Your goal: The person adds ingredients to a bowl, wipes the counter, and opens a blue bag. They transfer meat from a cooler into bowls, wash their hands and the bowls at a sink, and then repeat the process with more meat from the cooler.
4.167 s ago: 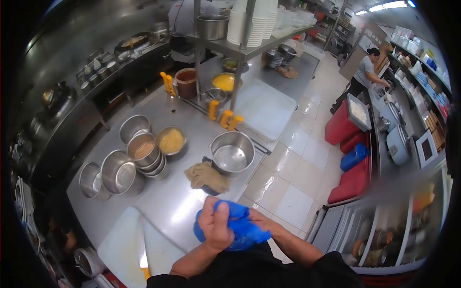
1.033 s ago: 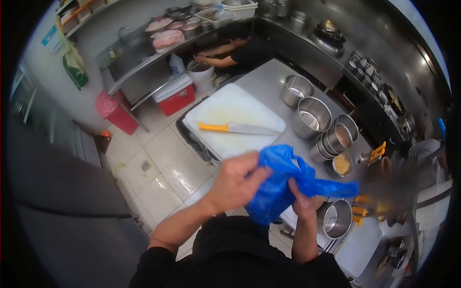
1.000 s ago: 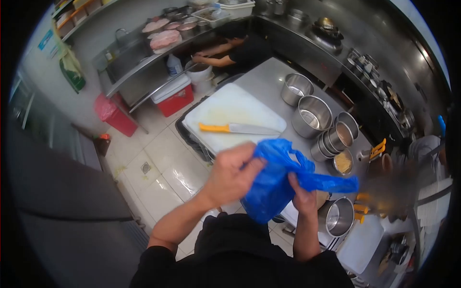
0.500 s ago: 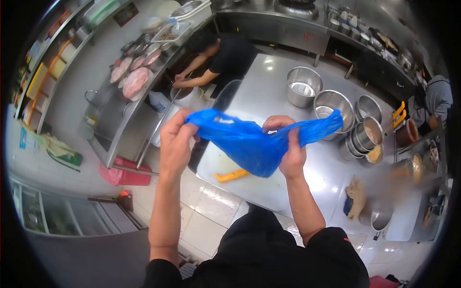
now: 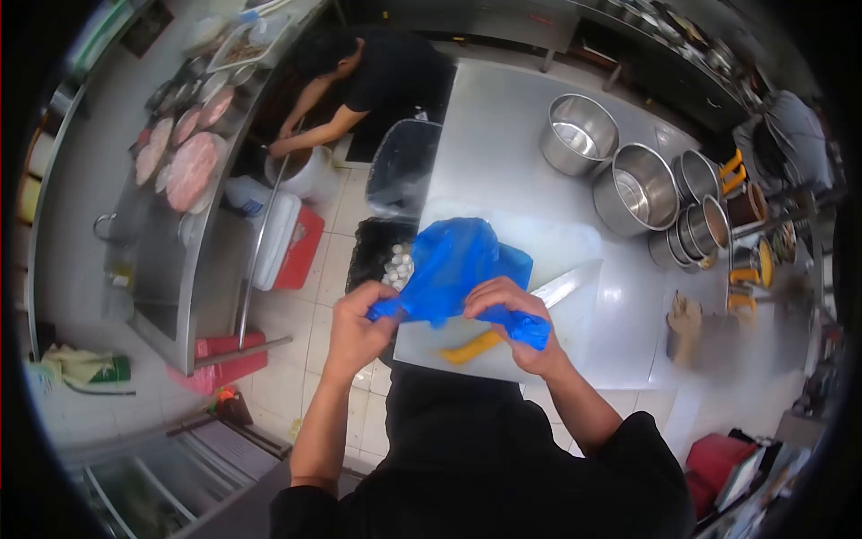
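While over cutting board (image 5: 575, 247) | left hand (image 5: 357, 328), right hand (image 5: 514, 322) both grip blue bag (image 5: 458, 260)

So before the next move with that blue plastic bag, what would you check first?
1. Both hands grip the crumpled blue plastic bag: ok, left hand and right hand hold it.
2. Bag mouth open: cannot tell.
3. Yellow-handled knife lying flat on the white cutting board: ok.
4. Knife away from the hands: not ok, it lies right beneath them.
5. Person in black away from the bag: ok.
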The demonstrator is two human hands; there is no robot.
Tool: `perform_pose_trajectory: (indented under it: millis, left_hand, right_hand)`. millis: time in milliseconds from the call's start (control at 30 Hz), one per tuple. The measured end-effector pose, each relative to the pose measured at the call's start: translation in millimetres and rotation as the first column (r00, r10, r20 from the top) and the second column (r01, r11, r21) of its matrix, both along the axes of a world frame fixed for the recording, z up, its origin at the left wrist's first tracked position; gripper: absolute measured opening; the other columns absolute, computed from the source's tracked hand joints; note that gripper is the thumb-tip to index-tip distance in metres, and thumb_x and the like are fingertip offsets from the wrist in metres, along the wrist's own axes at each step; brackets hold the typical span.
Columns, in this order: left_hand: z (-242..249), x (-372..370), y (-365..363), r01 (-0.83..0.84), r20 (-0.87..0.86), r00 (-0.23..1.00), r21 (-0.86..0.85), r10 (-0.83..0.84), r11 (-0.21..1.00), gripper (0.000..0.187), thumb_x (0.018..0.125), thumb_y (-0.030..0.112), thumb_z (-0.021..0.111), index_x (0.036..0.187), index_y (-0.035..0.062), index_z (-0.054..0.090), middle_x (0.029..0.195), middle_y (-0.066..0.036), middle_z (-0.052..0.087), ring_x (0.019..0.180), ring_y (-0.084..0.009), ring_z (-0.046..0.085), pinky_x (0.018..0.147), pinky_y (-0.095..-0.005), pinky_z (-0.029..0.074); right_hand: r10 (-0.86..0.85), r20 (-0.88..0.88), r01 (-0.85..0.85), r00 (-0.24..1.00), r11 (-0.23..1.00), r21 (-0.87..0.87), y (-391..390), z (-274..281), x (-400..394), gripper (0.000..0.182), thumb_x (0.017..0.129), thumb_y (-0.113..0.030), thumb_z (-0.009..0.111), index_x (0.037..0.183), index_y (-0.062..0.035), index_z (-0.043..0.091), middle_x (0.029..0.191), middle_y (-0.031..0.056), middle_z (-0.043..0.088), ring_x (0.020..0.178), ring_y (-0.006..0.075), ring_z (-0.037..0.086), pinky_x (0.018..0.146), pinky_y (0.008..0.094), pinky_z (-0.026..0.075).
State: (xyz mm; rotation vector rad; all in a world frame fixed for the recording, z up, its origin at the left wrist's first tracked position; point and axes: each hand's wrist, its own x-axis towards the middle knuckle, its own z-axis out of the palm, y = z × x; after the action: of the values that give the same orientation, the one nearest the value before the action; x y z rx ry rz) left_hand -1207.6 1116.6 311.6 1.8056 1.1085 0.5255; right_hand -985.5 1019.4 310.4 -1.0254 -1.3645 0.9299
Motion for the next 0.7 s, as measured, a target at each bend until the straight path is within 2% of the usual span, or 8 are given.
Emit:
perform_pose_trajectory:
  millis: [67, 200, 333, 400, 467, 600, 667, 700]
  left_hand:
    - [-3, -9, 22, -0.009, 0.246, 0.968, 0.202, -0.042, 0.979, 0.007, 0.077, -0.001, 0.063, 0.084, -0.0024, 0.063, 0.083, -0.009, 0.059, 0.072, -0.0141, 0.056, 0.063, -0.0246, 0.042]
    - [2, -20, 58, 0.014, 0.48, 0.873, 0.156, -0.088, 0.988, 0.015, 0.082, -0.001, 0.058, 0.096, -0.0059, 0.063, 0.091, -0.007, 0.059, 0.078, -0.0126, 0.055, 0.064, -0.0232, 0.043]
    - [8, -28, 82, 0.072, 0.503, 0.857, -0.332, 0.112, 0.941, 0.015, 0.087, 0.003, 0.057, 0.099, -0.0022, 0.064, 0.09, -0.002, 0.06, 0.078, -0.0103, 0.056, 0.07, -0.0221, 0.045]
    - [8, -31, 92, 0.101, 0.545, 0.832, -0.337, 0.106, 0.936, 0.013, 0.087, 0.004, 0.058, 0.095, 0.0001, 0.066, 0.084, 0.0, 0.061, 0.077, -0.0094, 0.055, 0.07, -0.0217, 0.044]
    - [7, -31, 104, 0.274, 0.467, 0.856, -0.049, -0.221, 0.96, 0.012, 0.087, 0.007, 0.057, 0.092, 0.0011, 0.066, 0.083, 0.001, 0.061, 0.066, -0.0035, 0.05, 0.058, -0.0183, 0.04]
    - [10, -8, 122, 0.557, 0.429, 0.661, 0.269, -0.616, 0.786, 0.015, 0.084, 0.009, 0.057, 0.074, -0.0006, 0.063, 0.102, -0.007, 0.06, 0.086, -0.0138, 0.053, 0.078, -0.0259, 0.042]
    - [21, 12, 126, 0.671, 0.476, 0.599, 0.139, -0.643, 0.728, 0.021, 0.084, 0.011, 0.056, 0.068, -0.0008, 0.06, 0.116, -0.013, 0.056, 0.106, -0.0191, 0.05, 0.086, -0.0293, 0.039]
    - [16, 25, 127, 0.708, 0.587, 0.522, 0.105, -0.618, 0.698, 0.021, 0.085, 0.011, 0.055, 0.068, -0.001, 0.059, 0.121, -0.015, 0.053, 0.112, -0.0203, 0.047, 0.091, -0.0305, 0.036]
  right_hand:
    - [-0.079, 0.005, 0.079, 0.997, 0.997, 0.022, 0, 6, -11, 0.023, 0.08, -0.02, 0.059, 0.092, -0.0008, 0.061, 0.092, 0.0103, 0.061, 0.091, 0.0255, 0.056, 0.082, 0.0339, 0.042]
    - [-0.321, -0.143, 0.304, 0.936, 0.944, -0.128, -18, 9, -45, 0.017, 0.082, -0.015, 0.055, 0.089, 0.0, 0.06, 0.089, 0.0107, 0.06, 0.091, 0.022, 0.055, 0.082, 0.0318, 0.041]
    - [-0.471, -0.028, 0.45, 0.882, 0.857, -0.25, -22, 14, -87, 0.012, 0.088, -0.009, 0.049, 0.085, 0.0001, 0.058, 0.083, 0.0074, 0.057, 0.084, 0.0168, 0.054, 0.08, 0.0285, 0.041]
    - [-0.53, 0.016, 0.516, 0.848, 0.818, -0.253, -20, 7, -106, 0.012, 0.088, -0.007, 0.048, 0.085, 0.0001, 0.057, 0.083, 0.0069, 0.057, 0.082, 0.0159, 0.054, 0.079, 0.0279, 0.041]
    - [-0.579, 0.054, 0.573, 0.813, 0.783, -0.242, -10, 0, -121, 0.012, 0.089, -0.006, 0.047, 0.085, 0.0001, 0.057, 0.082, 0.0064, 0.056, 0.081, 0.0149, 0.054, 0.078, 0.0273, 0.041]
    - [-0.716, -0.029, 0.689, 0.697, 0.681, -0.247, 12, -1, -132, 0.012, 0.089, -0.007, 0.049, 0.085, 0.0006, 0.057, 0.087, 0.0078, 0.057, 0.086, 0.0166, 0.055, 0.083, 0.0288, 0.042]
    - [-0.769, -0.042, 0.737, 0.638, 0.625, -0.257, 21, -4, -129, 0.012, 0.088, -0.007, 0.049, 0.084, 0.0008, 0.057, 0.093, 0.0097, 0.058, 0.091, 0.0184, 0.055, 0.086, 0.0298, 0.041]
    - [-0.808, 0.02, 0.808, 0.589, 0.588, -0.032, 27, -6, -125, 0.009, 0.086, -0.006, 0.052, 0.085, 0.0006, 0.058, 0.102, 0.0112, 0.057, 0.099, 0.0206, 0.054, 0.09, 0.031, 0.039]
